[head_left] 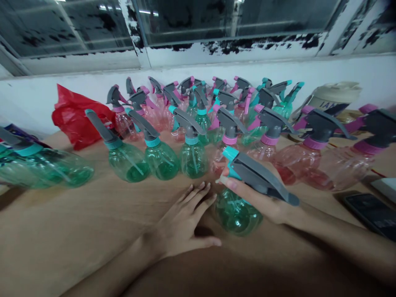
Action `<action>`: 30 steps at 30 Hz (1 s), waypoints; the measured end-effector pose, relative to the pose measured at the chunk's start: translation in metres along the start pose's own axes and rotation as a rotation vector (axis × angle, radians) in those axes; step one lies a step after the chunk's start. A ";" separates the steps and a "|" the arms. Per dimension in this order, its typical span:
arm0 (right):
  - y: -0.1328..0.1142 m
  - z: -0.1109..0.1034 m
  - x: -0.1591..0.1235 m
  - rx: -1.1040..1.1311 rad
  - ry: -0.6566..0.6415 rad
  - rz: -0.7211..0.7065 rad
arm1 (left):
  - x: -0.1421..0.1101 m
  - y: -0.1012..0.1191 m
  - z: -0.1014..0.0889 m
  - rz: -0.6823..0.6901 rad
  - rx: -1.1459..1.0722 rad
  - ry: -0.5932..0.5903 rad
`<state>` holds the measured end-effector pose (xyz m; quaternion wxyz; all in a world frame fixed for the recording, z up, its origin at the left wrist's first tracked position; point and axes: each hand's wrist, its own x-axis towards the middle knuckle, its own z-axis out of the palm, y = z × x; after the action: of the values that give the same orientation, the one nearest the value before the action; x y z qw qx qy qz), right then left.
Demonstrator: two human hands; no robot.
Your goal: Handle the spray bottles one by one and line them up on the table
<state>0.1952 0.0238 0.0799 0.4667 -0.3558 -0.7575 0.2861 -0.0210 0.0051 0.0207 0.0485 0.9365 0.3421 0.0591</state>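
Observation:
My right hand (262,198) is closed around the neck of a green spray bottle (238,216) with a grey and turquoise trigger head. That bottle stands at the near middle of the table, and its collar is mostly hidden by my fingers. Just left of it, my left hand (185,222) lies on the tabletop with fingers stretched out, holding nothing. Beyond my hands stand other green spray bottles (193,159) with turquoise collars. Pink spray bottles (297,161) with pink collars continue the row to the right.
More spray bottles crowd the back near the wall. A red plastic bag (80,117) sits at back left, beside green bottles (62,165) at far left. A phone (371,212) lies at right, and a pale bag (335,97) stands at back right.

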 end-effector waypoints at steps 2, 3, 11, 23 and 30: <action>0.000 0.000 0.000 0.020 -0.025 0.029 | 0.000 0.000 0.000 -0.003 0.003 -0.003; 0.000 0.000 0.000 0.034 -0.039 0.038 | 0.000 0.000 0.000 -0.003 0.001 0.000; 0.001 0.001 -0.001 0.068 -0.055 0.039 | 0.000 0.001 0.000 -0.004 -0.046 0.014; -0.001 0.000 0.000 0.020 -0.031 0.022 | 0.000 0.001 0.001 -0.010 -0.042 0.011; 0.001 0.001 -0.001 0.014 -0.035 0.026 | 0.000 0.001 -0.001 -0.013 -0.047 0.006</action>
<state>0.1948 0.0234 0.0779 0.4520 -0.3572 -0.7588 0.3039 -0.0204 0.0043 0.0216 0.0697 0.9328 0.3466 0.0697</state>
